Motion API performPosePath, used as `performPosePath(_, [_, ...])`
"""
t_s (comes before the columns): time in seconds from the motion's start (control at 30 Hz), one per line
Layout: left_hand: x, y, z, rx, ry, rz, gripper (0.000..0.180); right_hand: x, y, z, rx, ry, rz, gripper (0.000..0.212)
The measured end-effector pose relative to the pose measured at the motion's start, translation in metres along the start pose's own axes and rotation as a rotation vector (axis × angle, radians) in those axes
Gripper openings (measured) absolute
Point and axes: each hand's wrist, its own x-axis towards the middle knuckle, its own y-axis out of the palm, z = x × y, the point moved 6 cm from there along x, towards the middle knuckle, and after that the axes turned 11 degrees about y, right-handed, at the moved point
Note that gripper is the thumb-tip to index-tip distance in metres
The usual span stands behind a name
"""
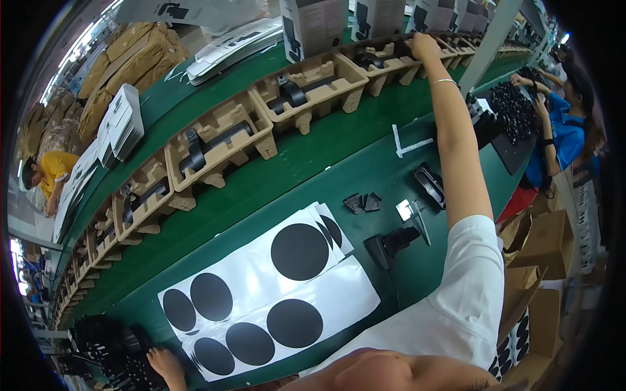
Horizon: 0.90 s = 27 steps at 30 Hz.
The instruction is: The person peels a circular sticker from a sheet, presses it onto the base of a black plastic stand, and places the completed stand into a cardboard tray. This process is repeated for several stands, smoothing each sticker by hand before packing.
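My right arm stretches across the bench, and my right hand (425, 47) is over a moulded pulp tray (385, 68) on the far line. Its fingers are closed at a dark part (403, 49) in that tray; their exact grip is too small to make out. A black curved bracket (369, 60) lies beside it in the same tray. At the lower left, my left hand (167, 366) is beside a heap of black parts (111, 348), its fingers stretched toward the heap's edge and nothing visible in them. White sheets with black round stickers (352, 287) lie between my arms.
More pulp trays (215, 146) with black parts run along the green line. On the bench sit a black device (390, 246), small black pieces (362, 203) and a black oval housing (429, 185). White boxes (316, 29) stand behind. Co-workers (566, 127) are at right and far left.
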Motion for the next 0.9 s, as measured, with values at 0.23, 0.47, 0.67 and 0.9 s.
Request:
performPosePath(0.23, [-0.02,-0.032,0.02,-0.055,-0.135,-0.135,0.029,-0.073,-0.005,0.015,-0.085,0.05,-0.279,0.073])
performPosePath(0.47, [-0.027,-0.006,0.044,0.084,-0.244,-0.347,0.028,-0.083,-0.07,0.041,-0.545,-0.294,0.622,0.056])
performPosePath(0.67, [-0.025,-0.028,0.053,-0.018,-0.266,-0.533,0.023,-0.134,-0.105,0.019,-0.473,-0.477,0.796,0.044])
performPosePath(0.9, [-0.053,-0.051,0.068,0.027,-0.32,-0.953,0.021,-0.109,-0.12,-0.04,-0.171,-0.05,0.769,0.026])
